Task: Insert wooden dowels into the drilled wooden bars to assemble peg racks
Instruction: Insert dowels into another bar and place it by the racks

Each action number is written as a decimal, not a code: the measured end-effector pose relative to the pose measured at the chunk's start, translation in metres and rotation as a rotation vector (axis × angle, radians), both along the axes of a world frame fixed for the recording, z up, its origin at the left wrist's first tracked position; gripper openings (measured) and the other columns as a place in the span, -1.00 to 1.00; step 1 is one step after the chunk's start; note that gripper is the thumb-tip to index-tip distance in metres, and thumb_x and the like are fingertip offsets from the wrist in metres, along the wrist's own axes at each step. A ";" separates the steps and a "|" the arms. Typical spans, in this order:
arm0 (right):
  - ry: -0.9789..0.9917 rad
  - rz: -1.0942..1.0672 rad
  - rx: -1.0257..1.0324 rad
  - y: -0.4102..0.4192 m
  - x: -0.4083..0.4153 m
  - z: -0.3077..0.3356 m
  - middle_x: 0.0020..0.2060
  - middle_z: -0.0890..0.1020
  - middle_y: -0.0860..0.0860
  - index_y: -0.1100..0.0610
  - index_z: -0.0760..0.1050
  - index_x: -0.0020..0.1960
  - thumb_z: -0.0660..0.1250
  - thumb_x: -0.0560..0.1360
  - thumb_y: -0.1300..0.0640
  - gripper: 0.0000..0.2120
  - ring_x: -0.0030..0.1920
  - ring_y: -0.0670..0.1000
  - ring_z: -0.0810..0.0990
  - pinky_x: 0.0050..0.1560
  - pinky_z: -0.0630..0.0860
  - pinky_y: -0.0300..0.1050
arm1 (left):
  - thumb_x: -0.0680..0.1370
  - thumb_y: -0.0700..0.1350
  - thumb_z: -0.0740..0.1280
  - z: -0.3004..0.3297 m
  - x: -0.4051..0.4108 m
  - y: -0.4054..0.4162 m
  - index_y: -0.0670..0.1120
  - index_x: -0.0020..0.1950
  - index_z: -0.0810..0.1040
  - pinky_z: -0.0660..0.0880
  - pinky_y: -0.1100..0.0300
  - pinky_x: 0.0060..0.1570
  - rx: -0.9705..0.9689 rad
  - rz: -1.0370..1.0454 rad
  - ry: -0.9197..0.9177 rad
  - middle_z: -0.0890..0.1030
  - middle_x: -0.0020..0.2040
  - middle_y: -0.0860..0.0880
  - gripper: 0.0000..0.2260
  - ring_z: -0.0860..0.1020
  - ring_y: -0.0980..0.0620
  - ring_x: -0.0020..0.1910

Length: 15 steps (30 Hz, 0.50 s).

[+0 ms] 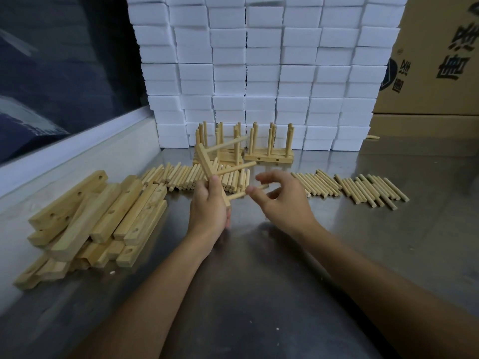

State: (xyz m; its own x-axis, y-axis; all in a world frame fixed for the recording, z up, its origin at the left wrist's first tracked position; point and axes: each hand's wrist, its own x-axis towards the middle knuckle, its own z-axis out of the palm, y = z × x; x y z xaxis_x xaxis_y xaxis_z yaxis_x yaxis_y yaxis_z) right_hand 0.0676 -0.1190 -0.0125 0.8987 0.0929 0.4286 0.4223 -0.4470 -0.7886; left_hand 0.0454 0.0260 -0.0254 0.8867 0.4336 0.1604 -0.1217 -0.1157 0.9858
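My left hand [208, 206] grips a drilled wooden bar [206, 161] held up at a tilt above the steel table. Three dowels stick out of the bar to the right. My right hand [281, 200] pinches the lowest dowel [239, 195] near its free end with thumb and fingers. Loose dowels lie in a row behind my hands [186, 177] and in a second row to the right [363, 189]. A heap of drilled bars [103, 216] lies on the left. Finished peg racks [269, 151] stand upright at the back.
The steel table [259, 268] spreads toward me. A wall of white foam blocks [259, 73] stands behind the racks. Cardboard boxes [435, 73] are stacked at the back right. A white ledge [64, 156] runs along the left edge under a dark window.
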 end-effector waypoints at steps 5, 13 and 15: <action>0.294 -0.002 0.288 -0.004 0.001 0.002 0.05 0.57 -0.03 0.02 0.43 0.24 0.45 0.48 -0.11 -0.58 -0.15 -0.04 0.68 -0.26 0.61 -0.15 | 0.71 0.10 0.02 0.009 -0.003 -0.001 0.02 0.06 0.33 0.32 0.25 -0.62 -0.155 -0.063 -0.016 0.69 -0.31 -0.05 -0.80 0.54 0.01 -0.54; 0.305 0.232 0.225 0.007 -0.011 0.007 -0.11 0.70 -0.18 -0.05 0.68 -0.09 0.42 0.48 -0.19 -0.78 -0.17 -0.11 0.69 -0.24 0.53 -0.20 | 0.70 0.08 0.05 0.014 -0.006 -0.010 0.11 0.18 0.29 0.57 0.14 -0.36 -0.296 -0.123 -0.008 0.68 0.00 0.13 -0.89 0.67 0.19 -0.12; 0.347 0.262 0.284 0.008 -0.012 0.008 -0.10 0.71 -0.11 0.03 0.67 -0.01 0.44 0.50 -0.09 -0.80 -0.20 -0.10 0.69 -0.30 0.54 -0.24 | 0.70 0.07 0.06 0.012 -0.005 -0.014 0.17 0.09 0.28 0.57 0.09 -0.29 -0.301 -0.167 -0.008 0.66 0.09 0.15 -0.95 0.66 0.15 -0.01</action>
State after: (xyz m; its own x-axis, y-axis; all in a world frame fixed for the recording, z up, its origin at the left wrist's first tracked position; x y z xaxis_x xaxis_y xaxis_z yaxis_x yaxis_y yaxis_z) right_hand 0.0556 -0.1114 -0.0049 0.9544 0.2574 0.1509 0.1838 -0.1088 -0.9769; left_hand 0.0405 0.0124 -0.0132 0.9489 0.3110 0.0544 -0.1220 0.2026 0.9716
